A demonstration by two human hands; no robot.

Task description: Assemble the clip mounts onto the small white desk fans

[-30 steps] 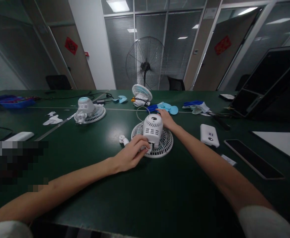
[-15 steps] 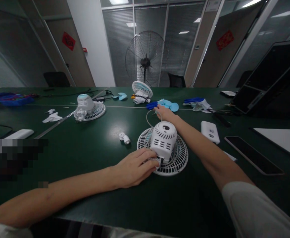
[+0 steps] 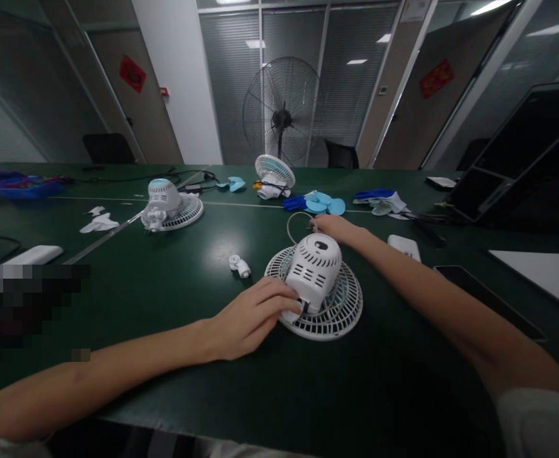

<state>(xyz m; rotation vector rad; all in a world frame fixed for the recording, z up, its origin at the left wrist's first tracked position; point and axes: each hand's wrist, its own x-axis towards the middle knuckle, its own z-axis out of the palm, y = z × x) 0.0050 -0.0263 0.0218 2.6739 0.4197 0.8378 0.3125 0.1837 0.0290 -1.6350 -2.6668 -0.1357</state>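
A small white fan point(image 3: 314, 264) lies face down on its round grille point(image 3: 346, 305), its vented motor housing pointing up. My left hand point(image 3: 258, 315) is closed around a white plastic piece point(image 3: 291, 314) at the near lower side of the housing. Behind the fan, my right hand point(image 3: 337, 228) has its fingers closed at a thin pale cable point(image 3: 295, 217) that loops up from the fan. The tips of those fingers are partly hidden. Left of the grille lies a small white elbow-shaped part point(image 3: 240, 266).
A second white fan point(image 3: 165, 203) lies at left and a third point(image 3: 274, 177) farther back. Blue fan blades point(image 3: 325, 202) and gloves point(image 3: 379, 200) lie beyond my right hand. A power bank point(image 3: 403, 247), phone point(image 3: 489, 299) and dark monitor point(image 3: 523, 146) are at right.
My right hand has drawn back from beside the blue blades, toward the fan and to the right. My left hand has shifted slightly left with the white piece.
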